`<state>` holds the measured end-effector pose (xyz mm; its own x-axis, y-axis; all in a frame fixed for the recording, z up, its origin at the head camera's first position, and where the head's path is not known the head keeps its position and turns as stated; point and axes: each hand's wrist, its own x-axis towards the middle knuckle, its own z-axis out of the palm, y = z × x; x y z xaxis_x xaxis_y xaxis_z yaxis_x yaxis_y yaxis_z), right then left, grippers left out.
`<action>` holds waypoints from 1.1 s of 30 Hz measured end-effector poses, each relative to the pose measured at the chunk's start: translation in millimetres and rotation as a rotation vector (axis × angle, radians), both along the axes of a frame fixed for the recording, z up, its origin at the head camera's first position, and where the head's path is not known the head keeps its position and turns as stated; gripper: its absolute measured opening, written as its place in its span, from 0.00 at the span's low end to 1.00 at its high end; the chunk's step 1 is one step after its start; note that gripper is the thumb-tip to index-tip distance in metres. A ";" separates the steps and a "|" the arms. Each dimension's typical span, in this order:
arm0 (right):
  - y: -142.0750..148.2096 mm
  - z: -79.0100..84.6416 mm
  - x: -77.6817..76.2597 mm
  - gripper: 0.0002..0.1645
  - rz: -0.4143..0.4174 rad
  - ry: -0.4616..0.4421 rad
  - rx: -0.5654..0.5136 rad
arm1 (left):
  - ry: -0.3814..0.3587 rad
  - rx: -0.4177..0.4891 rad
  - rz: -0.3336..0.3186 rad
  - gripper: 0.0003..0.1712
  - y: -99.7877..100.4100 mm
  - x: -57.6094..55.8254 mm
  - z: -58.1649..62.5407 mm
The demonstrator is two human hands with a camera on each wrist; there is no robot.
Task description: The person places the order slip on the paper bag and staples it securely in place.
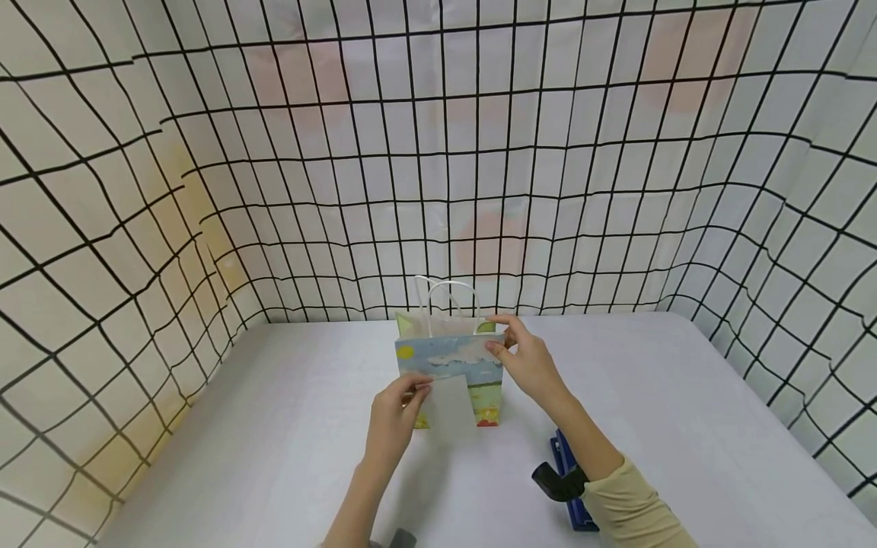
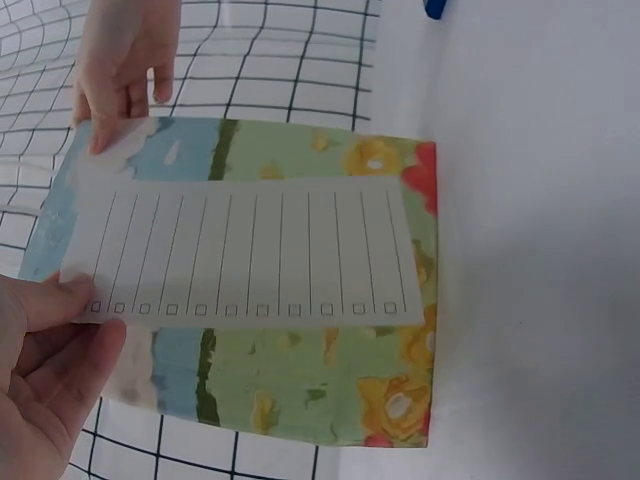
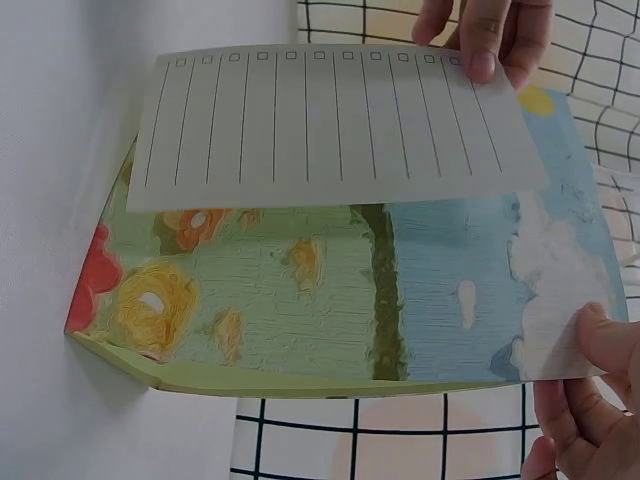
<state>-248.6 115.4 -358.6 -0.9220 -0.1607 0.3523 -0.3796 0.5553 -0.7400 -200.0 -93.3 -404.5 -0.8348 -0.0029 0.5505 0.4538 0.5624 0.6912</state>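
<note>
While the left hand [image 1: 393, 415] pinched a white card [image 1: 450, 415] at its 10 o'clock corner, the right hand [image 1: 534, 365] had hold of a paper bag [image 1: 445, 352] at about 2 o'clock on its side. The left fingers were closed on the card, thumb on the printed face; the right thumb lay on the bag's painted front, with the other fingers bent around its edge. The bag was upright toward the table's [image 1: 288, 426] far side, its white handles [image 1: 451, 282] at 12 o'clock; whether its base touched the table could not be told. The card hung before the bag's lower half, overlapping it from view, and whether the two touched was unclear. Both wrist views showed ruled lines on the card, each with a small box at one end. From the bag, a blue object [image 1: 562, 455] lay at 4 o'clock, partly hidden by the right forearm and its pale sleeve [image 1: 633, 506]. Behind everything rose a white wall [image 1: 466, 175] with black grid lines.
</note>
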 end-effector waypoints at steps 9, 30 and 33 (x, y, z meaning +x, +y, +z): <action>-0.1 0.0 0.4 0.23 -0.026 -0.009 0.031 | -0.010 0.022 0.012 0.05 2.0 -2.0 6.0; 2.1 2.8 -1.6 0.14 -0.077 0.040 0.016 | 0.173 -0.010 0.089 0.04 11.6 -11.7 16.0; 2.3 3.6 -1.8 0.15 -0.076 0.052 0.009 | 0.227 -0.032 0.102 0.04 12.8 -13.3 16.7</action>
<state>-250.3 117.7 -355.0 -0.9119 -0.0948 0.3993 -0.3744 0.5907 -0.7148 -213.3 -80.5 -387.8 -0.6859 -0.0601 0.7252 0.5352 0.6335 0.5587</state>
